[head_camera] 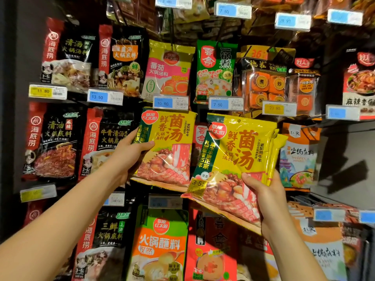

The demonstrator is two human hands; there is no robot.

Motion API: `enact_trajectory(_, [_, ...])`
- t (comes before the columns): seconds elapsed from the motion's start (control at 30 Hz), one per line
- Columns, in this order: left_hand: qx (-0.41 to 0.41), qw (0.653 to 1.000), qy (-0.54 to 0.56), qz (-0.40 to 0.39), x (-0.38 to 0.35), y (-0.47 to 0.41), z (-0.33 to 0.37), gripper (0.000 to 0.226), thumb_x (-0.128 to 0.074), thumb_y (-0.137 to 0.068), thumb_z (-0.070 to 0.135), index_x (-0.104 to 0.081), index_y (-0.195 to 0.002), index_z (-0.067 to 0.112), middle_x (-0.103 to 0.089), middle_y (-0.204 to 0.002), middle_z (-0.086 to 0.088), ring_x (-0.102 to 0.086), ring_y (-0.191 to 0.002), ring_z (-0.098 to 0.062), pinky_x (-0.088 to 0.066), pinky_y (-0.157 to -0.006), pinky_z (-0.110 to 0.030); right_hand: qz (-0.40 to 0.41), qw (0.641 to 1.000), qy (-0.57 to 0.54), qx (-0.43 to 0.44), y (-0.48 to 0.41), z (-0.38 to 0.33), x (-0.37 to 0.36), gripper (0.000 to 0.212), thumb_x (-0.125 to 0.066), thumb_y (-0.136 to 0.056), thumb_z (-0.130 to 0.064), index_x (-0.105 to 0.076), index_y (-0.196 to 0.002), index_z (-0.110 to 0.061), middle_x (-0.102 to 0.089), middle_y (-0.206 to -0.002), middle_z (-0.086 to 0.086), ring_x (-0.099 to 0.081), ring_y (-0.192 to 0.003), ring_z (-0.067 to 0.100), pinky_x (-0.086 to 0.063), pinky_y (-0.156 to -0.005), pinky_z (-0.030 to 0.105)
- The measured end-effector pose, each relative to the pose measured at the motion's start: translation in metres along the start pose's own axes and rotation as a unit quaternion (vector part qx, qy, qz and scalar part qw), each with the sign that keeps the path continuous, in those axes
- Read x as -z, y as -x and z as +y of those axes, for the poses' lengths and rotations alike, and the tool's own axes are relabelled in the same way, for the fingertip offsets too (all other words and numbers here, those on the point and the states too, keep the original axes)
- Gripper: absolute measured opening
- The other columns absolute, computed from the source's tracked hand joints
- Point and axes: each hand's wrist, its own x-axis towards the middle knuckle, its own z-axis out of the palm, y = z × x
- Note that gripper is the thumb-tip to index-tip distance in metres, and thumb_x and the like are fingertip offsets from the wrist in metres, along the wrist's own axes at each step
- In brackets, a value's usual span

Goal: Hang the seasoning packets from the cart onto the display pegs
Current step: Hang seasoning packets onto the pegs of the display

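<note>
My left hand point(129, 153) grips the left edge of a yellow seasoning packet point(172, 142) held up against the middle row of the peg display, just below the 10.90 price tag point(170, 102). Whether its top is on a peg is hidden by that tag. My right hand point(263, 197) holds a stack of several matching yellow packets point(239, 151) by the lower right corner, thumb on the front. The stack is tilted and sits to the right of the first packet, in front of a red hanging packet. The cart is out of view.
The wall is packed with hanging packets: black and red ones point(58, 142) at left, a green one point(215, 69) and orange ones point(263, 78) above, an orange dip packet point(162, 240) below. Price tags point(226, 103) stick out on peg ends. A grey shelf point(345, 151) lies at right.
</note>
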Motion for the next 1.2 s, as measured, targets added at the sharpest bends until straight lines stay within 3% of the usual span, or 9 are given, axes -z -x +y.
enact_trajectory(0.17, [0.021,1.000,-0.015,-0.005,0.012,-0.001,0.016,0.042,-0.067,-0.096,0.012,-0.061,-0.130,0.035,-0.072,-0.107,0.010,-0.063,-0.089,-0.007,-0.042,-0.067,-0.023,-0.003,1.000,0.000,-0.007,0.001,-0.001,-0.001,0.064,-0.083,-0.081,-0.022,-0.055,-0.137,-0.035,-0.074,-0.120,-0.004,-0.070,-0.114,0.026,-0.050,-0.105,0.057])
enact_trajectory(0.43, [0.034,0.998,-0.046,-0.009,0.023,0.000,0.021,0.039,-0.066,-0.098,0.014,-0.054,-0.127,0.037,-0.068,-0.102,0.008,-0.058,-0.086,-0.011,-0.042,-0.072,-0.024,0.003,1.000,-0.005,-0.007,0.000,-0.005,-0.001,0.083,-0.087,-0.069,-0.036,-0.050,-0.143,-0.036,-0.071,-0.127,-0.005,-0.067,-0.119,0.026,-0.048,-0.107,0.058])
enact_trajectory(0.53, [0.035,0.997,-0.059,-0.018,0.025,-0.001,0.022,0.048,-0.068,-0.096,0.016,-0.056,-0.138,0.035,-0.071,-0.113,0.003,-0.064,-0.101,-0.020,-0.047,-0.089,-0.034,-0.001,1.000,-0.004,0.003,-0.001,-0.006,0.001,0.071,-0.083,-0.081,-0.026,-0.050,-0.144,-0.036,-0.071,-0.127,-0.007,-0.066,-0.119,0.024,-0.047,-0.109,0.056])
enact_trajectory(0.6, [0.032,0.997,-0.072,-0.021,0.027,-0.003,0.025,0.039,-0.068,-0.096,0.016,-0.063,-0.128,0.036,-0.072,-0.116,-0.002,-0.065,-0.108,-0.025,-0.046,-0.097,-0.040,-0.003,1.000,-0.003,0.006,-0.003,-0.006,0.002,0.065,-0.080,-0.086,-0.020,-0.051,-0.143,-0.034,-0.071,-0.126,-0.008,-0.066,-0.118,0.021,-0.047,-0.109,0.054])
enact_trajectory(0.67, [0.026,0.995,-0.093,-0.032,0.028,-0.007,0.030,0.031,-0.067,-0.096,0.014,-0.066,-0.117,0.038,-0.072,-0.112,-0.011,-0.064,-0.095,-0.026,-0.046,-0.085,-0.037,-0.008,1.000,-0.006,0.004,-0.004,-0.006,0.001,0.059,-0.078,-0.089,-0.016,-0.053,-0.140,-0.034,-0.073,-0.122,-0.007,-0.069,-0.114,0.022,-0.049,-0.107,0.053])
enact_trajectory(0.8, [0.018,0.991,-0.129,-0.024,0.025,-0.020,0.038,0.043,-0.066,-0.097,0.010,-0.061,-0.134,0.031,-0.059,-0.078,-0.010,-0.050,-0.061,-0.019,-0.038,-0.055,-0.029,-0.011,1.000,-0.004,-0.001,-0.005,-0.004,-0.002,0.056,-0.079,-0.088,-0.017,-0.056,-0.136,-0.034,-0.075,-0.119,-0.006,-0.070,-0.112,0.023,-0.051,-0.104,0.055])
enact_trajectory(0.9, [0.032,0.990,-0.133,-0.017,0.023,-0.025,0.033,0.043,-0.067,-0.097,0.011,-0.060,-0.136,0.027,-0.058,-0.077,-0.006,-0.048,-0.062,-0.018,-0.038,-0.057,-0.029,-0.012,1.000,-0.008,-0.009,-0.006,0.001,-0.002,0.054,-0.081,-0.084,-0.018,-0.059,-0.131,-0.033,-0.076,-0.115,-0.001,-0.072,-0.109,0.029,-0.053,-0.101,0.059])
enact_trajectory(1.03, [0.061,0.992,-0.105,-0.017,0.015,-0.020,0.010,0.055,-0.064,-0.099,0.010,-0.048,-0.150,0.023,-0.061,-0.105,0.001,-0.050,-0.077,-0.011,-0.038,-0.069,-0.026,-0.016,1.000,-0.013,-0.016,-0.005,0.004,-0.002,0.058,-0.083,-0.075,-0.022,-0.060,-0.128,-0.034,-0.077,-0.113,0.001,-0.073,-0.106,0.032,-0.053,-0.099,0.062])
enact_trajectory(1.2, [0.043,0.997,-0.065,-0.002,0.012,-0.018,-0.027,0.050,-0.066,-0.098,0.012,-0.054,-0.142,0.033,-0.057,-0.065,-0.004,-0.045,-0.053,-0.017,-0.033,-0.049,-0.028,-0.015,1.000,-0.008,-0.015,-0.006,0.009,0.002,0.060,-0.082,-0.072,-0.027,-0.060,-0.127,-0.037,-0.076,-0.116,0.000,-0.072,-0.109,0.032,-0.052,-0.101,0.061])
